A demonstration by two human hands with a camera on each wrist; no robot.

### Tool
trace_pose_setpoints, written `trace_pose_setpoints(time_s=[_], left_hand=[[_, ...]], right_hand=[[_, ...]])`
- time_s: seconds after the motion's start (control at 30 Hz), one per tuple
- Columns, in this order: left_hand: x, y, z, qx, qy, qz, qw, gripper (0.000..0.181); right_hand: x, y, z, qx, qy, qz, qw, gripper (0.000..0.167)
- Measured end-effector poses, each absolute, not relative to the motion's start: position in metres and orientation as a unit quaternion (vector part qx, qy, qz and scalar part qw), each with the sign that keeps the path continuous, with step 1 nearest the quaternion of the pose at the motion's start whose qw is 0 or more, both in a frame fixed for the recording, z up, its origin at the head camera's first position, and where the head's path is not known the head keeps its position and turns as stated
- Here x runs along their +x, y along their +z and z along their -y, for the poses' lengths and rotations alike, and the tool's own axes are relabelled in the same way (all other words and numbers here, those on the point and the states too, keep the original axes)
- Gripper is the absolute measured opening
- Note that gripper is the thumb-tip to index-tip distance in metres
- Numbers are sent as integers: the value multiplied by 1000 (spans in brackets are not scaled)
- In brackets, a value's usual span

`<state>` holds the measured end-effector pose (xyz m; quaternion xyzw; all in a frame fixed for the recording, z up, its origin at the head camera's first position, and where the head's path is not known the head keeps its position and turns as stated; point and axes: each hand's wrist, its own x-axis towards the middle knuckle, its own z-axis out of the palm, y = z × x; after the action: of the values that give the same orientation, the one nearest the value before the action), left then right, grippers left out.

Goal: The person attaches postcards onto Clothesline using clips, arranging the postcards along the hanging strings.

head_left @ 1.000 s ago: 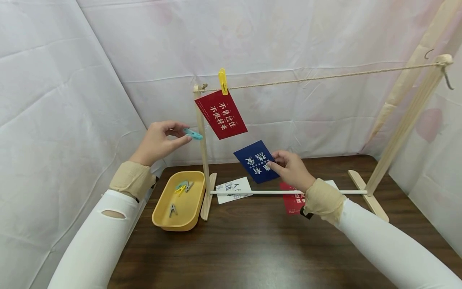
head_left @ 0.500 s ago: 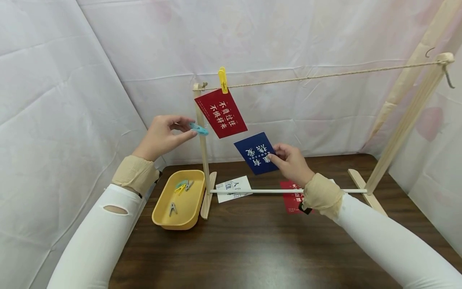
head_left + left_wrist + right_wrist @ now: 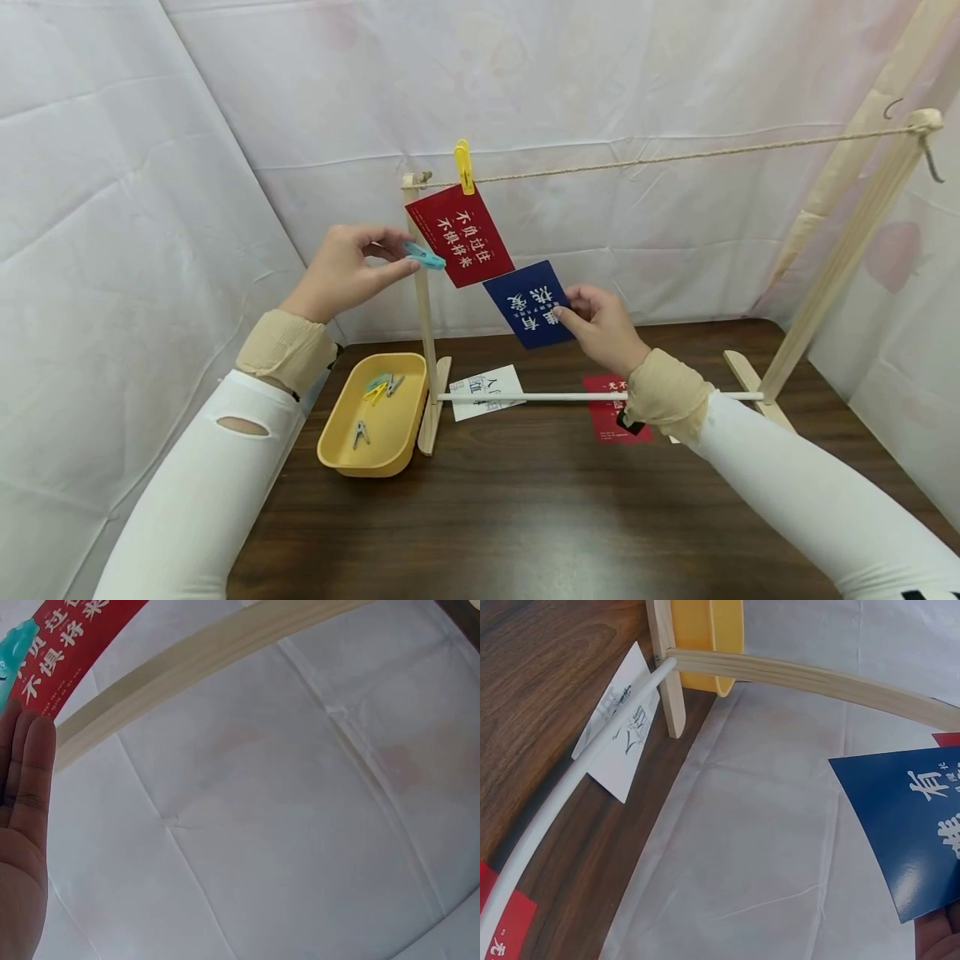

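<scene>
My left hand (image 3: 356, 271) pinches a light-blue clothespin (image 3: 424, 255) between thumb and fingers, just left of a hanging red card (image 3: 468, 242). That card dangles aslant from the rope (image 3: 637, 164), held at its corner by a yellow clothespin (image 3: 464, 167). In my right hand (image 3: 606, 329) is a dark blue card (image 3: 529, 305) with white characters, pinched by its right edge and tilted. It hangs in the air below the rope, its upper left corner close to the red card's lower corner. The left wrist view shows part of the light-blue clothespin (image 3: 16, 656) at its left edge.
A yellow tray (image 3: 330, 442) with several clothespins stands at the left. The wooden frame has a left post (image 3: 424, 325), a right post (image 3: 840, 258) and a white bottom rod (image 3: 555, 397). A white card (image 3: 480, 408) and another red card (image 3: 611, 425) lie on the table (image 3: 510, 517).
My left hand has moved right and up with the light-blue clothespin, toward the hanging red card. My right hand has raised the blue card closer to the rope.
</scene>
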<state>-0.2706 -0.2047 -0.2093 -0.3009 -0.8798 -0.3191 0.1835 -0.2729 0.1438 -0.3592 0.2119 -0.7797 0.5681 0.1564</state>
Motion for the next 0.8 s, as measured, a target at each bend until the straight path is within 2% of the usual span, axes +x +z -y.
trace_pose_setpoints(time_s=[0.47, 0.8], left_hand=[[-268, -192, 185, -306, -311, 881, 184, 22], [-267, -179, 172, -323, -305, 877, 181, 25]], right_hand=[[-278, -346, -145, 199, 582, 775, 146, 14], [-281, -337, -148, 200, 575, 777, 158, 15]])
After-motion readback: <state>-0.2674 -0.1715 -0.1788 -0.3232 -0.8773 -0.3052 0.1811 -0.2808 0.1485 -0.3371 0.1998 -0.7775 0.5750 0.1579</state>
